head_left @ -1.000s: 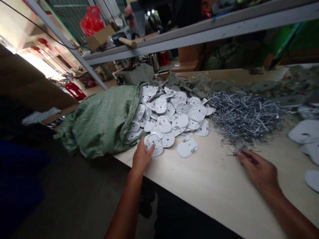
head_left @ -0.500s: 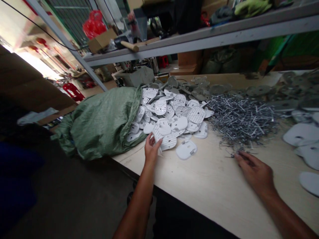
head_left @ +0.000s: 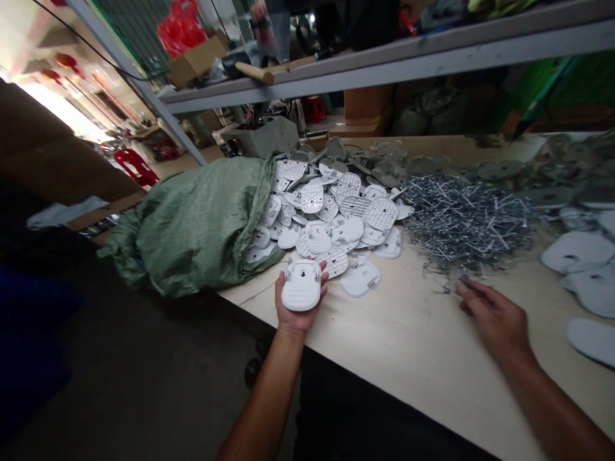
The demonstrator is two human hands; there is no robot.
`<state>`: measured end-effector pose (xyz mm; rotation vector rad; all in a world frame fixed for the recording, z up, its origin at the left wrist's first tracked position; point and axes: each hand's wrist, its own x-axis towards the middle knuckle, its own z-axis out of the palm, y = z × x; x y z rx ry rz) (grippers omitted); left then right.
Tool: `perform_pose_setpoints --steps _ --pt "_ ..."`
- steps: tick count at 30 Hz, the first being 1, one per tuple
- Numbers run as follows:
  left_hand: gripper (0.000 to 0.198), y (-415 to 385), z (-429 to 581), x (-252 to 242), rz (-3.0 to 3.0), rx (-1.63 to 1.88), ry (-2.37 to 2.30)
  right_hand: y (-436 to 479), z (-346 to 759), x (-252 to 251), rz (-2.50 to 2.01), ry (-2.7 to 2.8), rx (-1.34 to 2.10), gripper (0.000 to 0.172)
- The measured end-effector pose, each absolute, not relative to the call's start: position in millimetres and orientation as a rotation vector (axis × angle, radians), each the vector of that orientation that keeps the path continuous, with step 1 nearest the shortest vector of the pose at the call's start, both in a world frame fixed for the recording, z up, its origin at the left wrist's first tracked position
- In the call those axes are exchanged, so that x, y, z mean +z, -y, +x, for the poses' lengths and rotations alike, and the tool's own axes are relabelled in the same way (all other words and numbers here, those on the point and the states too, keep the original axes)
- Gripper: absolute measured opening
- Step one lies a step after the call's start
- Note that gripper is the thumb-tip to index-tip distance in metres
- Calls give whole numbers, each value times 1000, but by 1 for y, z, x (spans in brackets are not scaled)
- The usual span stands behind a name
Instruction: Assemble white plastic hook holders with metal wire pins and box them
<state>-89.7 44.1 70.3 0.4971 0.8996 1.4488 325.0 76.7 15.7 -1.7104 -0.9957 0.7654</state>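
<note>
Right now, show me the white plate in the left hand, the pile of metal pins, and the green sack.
White plate (head_left: 301,296): head view, on its ribbed lower half.
Metal pins (head_left: 466,224): head view, on the middle of the pile.
Green sack (head_left: 196,230): head view, on the middle of its woven side.

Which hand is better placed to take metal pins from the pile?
Right, probably: the right hand looks empty and sits at the edge of the metal pins, while the left hand holds a white plastic plate.
</note>
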Motion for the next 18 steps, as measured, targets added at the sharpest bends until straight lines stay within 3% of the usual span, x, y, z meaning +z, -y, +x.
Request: perform_pose_setpoints --steps 7,13,16,18 --pt "77 -18 -45 68 394 1142 -771 -39 338 25 -1560 1103 836 65" --pt "93 -7 -52 63 489 976 -591 5 410 44 -1795 1300 100 47" --pt "96 -7 -49 66 495 968 -615 16 464 55 -1956 1100 -144 61" --pt "98 -10 -41 67 495 965 -619 17 490 55 -2023 853 -39 73"
